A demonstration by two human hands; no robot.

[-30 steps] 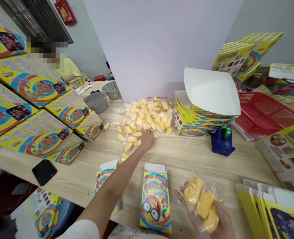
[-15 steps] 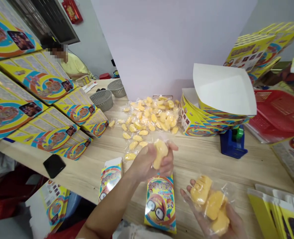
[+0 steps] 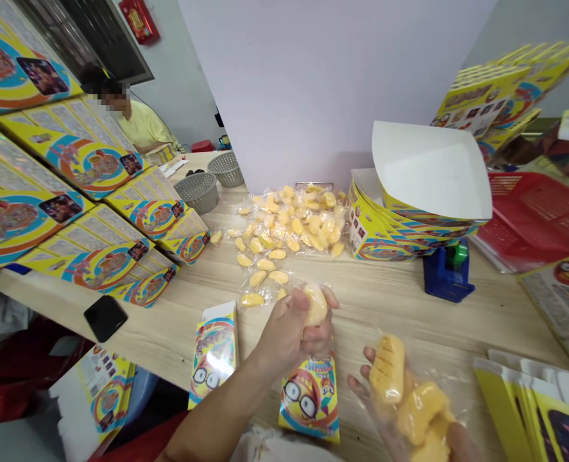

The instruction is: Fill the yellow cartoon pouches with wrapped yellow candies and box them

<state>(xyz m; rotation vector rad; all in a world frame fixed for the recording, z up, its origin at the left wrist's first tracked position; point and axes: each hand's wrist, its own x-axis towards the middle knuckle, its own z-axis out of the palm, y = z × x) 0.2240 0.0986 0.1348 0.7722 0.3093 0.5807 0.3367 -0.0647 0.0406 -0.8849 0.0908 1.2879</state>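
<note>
My left hand (image 3: 291, 327) is closed round one yellow toy piece in a clear wrapper (image 3: 315, 303), held just above the open top of a small yellow carton (image 3: 310, 401) lying on the wooden table (image 3: 390, 308). My right hand (image 3: 399, 401) lies palm up at the lower right, fingers curled under several wrapped yellow pieces (image 3: 412, 398). A second small carton (image 3: 213, 353) lies to the left. A heap of wrapped yellow pieces (image 3: 291, 221) sits further back.
Stacks of big yellow boxes (image 3: 86, 212) fill the left side, a black phone (image 3: 105, 317) beside them. Nested yellow trays (image 3: 409, 224), a blue tape dispenser (image 3: 445, 273) and a red basket (image 3: 539, 218) stand right. Two grey baskets (image 3: 200, 189) and a person in yellow (image 3: 137, 125) are behind.
My left hand took one wrapped piece from the heap and drew it back toward me, down to the carton's open top. My right hand kept its pieces.
</note>
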